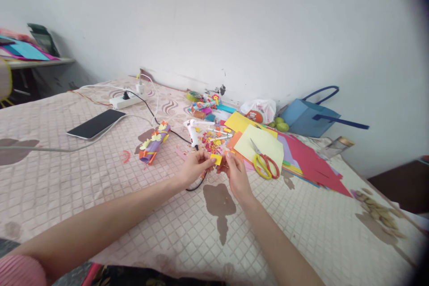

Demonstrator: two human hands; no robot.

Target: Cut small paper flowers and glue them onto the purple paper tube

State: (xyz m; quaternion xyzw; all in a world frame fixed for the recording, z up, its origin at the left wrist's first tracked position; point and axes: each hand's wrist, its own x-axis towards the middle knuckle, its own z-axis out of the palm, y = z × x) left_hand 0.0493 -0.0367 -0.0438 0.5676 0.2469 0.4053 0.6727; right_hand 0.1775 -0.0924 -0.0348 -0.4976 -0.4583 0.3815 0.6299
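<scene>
A small yellow paper piece (216, 159) is pinched between my left hand (197, 166) and my right hand (235, 173), above the quilted tablecloth. Both hands have their fingers closed on its edges. Just beyond them lie a white glue gun (192, 133) and a heap of small paper scraps (212, 143). Scissors (262, 164) with yellow and red handles rest partly on a pale yellow sheet (264, 142), right of my right hand. A purple paper roll (155, 144) with yellow flowers and orange strips lies to the left.
A tablet-like dark device (97, 124) and a power strip (129, 99) with cables are at the left. Red sheets (310, 161), a blue bag (310, 117) and a glass jar (339, 146) stand or lie at the right. A white wall rises behind.
</scene>
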